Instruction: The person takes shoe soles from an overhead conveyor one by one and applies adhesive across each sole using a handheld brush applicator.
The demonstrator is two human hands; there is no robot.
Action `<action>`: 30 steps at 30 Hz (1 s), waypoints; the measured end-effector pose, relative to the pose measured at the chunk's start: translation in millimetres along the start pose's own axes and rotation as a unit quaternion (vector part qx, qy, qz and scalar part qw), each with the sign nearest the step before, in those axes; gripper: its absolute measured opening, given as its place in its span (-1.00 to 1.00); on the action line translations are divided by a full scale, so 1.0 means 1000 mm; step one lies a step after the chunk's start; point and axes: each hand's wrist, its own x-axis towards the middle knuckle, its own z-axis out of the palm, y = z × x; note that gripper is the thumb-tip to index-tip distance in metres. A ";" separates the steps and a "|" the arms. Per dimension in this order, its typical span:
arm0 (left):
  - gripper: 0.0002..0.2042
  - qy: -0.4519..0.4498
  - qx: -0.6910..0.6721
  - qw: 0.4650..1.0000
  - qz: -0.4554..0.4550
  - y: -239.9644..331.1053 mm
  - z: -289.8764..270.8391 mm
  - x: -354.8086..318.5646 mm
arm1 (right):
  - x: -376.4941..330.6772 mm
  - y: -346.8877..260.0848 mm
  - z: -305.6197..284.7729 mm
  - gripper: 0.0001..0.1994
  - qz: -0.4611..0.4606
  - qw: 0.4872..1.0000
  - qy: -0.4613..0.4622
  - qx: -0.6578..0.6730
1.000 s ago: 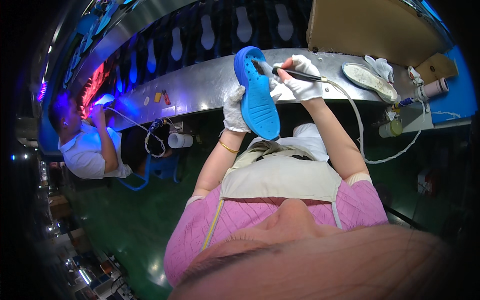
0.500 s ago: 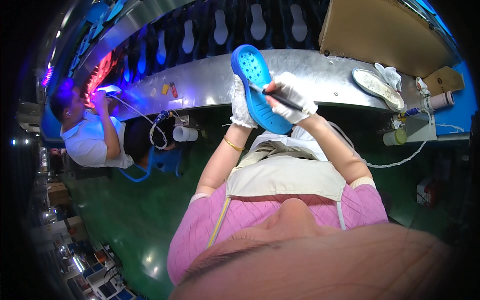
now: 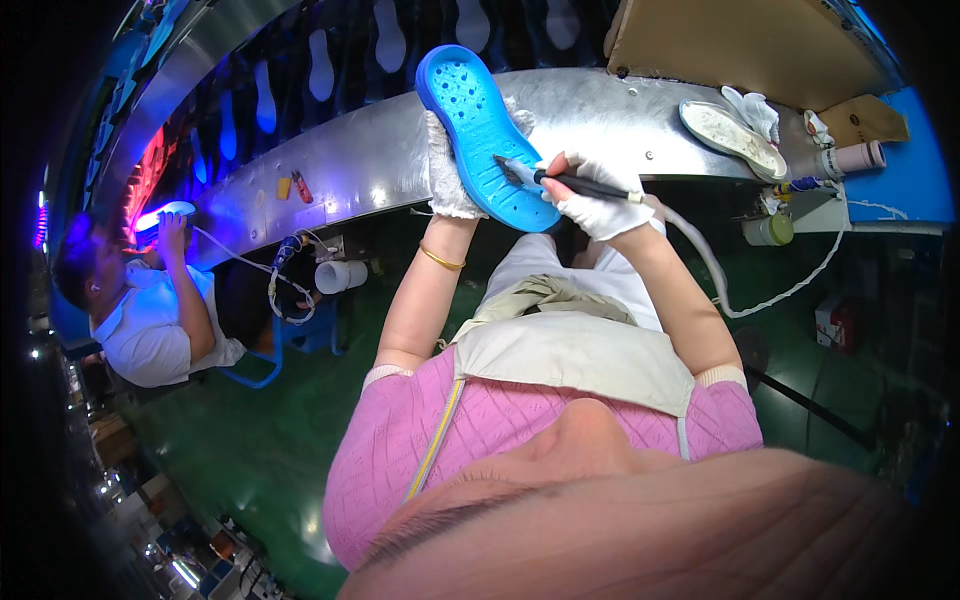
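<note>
Holding: left hand, white-gloved, fingers wrapped round the back edge of the blue shoe sole, which stands tilted above the steel bench.
Right hand: right hand, white-gloved, pinches a dark brush, touching the sole's lower end.
Sole place: between both hands, in front of the bench.
Bench right: white sole, glue bottle.
Bench left: a co-worker sits beside it.
</note>
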 end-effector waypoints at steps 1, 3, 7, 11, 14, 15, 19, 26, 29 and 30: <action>-0.26 -0.028 0.010 0.999 -0.011 -0.001 0.006 0.001 | -0.006 -0.002 0.003 -0.88 -0.062 0.998 0.000 -0.023; -0.25 -0.035 0.005 0.999 -0.026 0.001 0.011 0.004 | -0.008 -0.009 0.007 -0.89 -0.232 0.953 -0.010 -0.195; -0.24 -0.087 -0.023 0.995 -0.033 0.005 0.015 -0.003 | -0.015 -0.016 0.010 -0.92 0.074 0.992 -0.018 0.101; -0.10 -0.065 0.038 0.997 0.014 -0.030 0.054 -0.020 | -0.015 -0.002 -0.023 -0.92 -0.043 0.991 0.096 0.084; -0.05 -0.052 0.081 0.995 0.021 -0.053 0.068 -0.034 | -0.030 -0.010 -0.027 -0.93 -0.110 0.981 0.109 0.117; -0.05 -0.028 0.090 0.995 0.021 -0.058 0.067 -0.034 | -0.038 -0.010 -0.024 -0.92 -0.083 0.984 0.104 0.117; -0.08 -0.038 0.132 0.990 0.035 -0.063 0.060 -0.021 | -0.054 -0.003 0.004 -0.84 -0.156 0.977 0.042 0.136; -0.12 -0.156 -0.080 0.984 -0.037 -0.062 0.068 -0.023 | -0.061 -0.010 -0.018 -0.95 0.085 0.971 0.117 0.192; -0.11 -0.077 0.147 0.983 0.074 -0.064 0.077 -0.023 | -0.061 0.004 0.004 -0.86 -0.183 0.973 0.091 0.111; -0.11 -0.074 0.146 0.984 0.076 -0.061 0.074 -0.021 | -0.060 0.007 0.008 -0.88 -0.190 0.972 0.082 0.111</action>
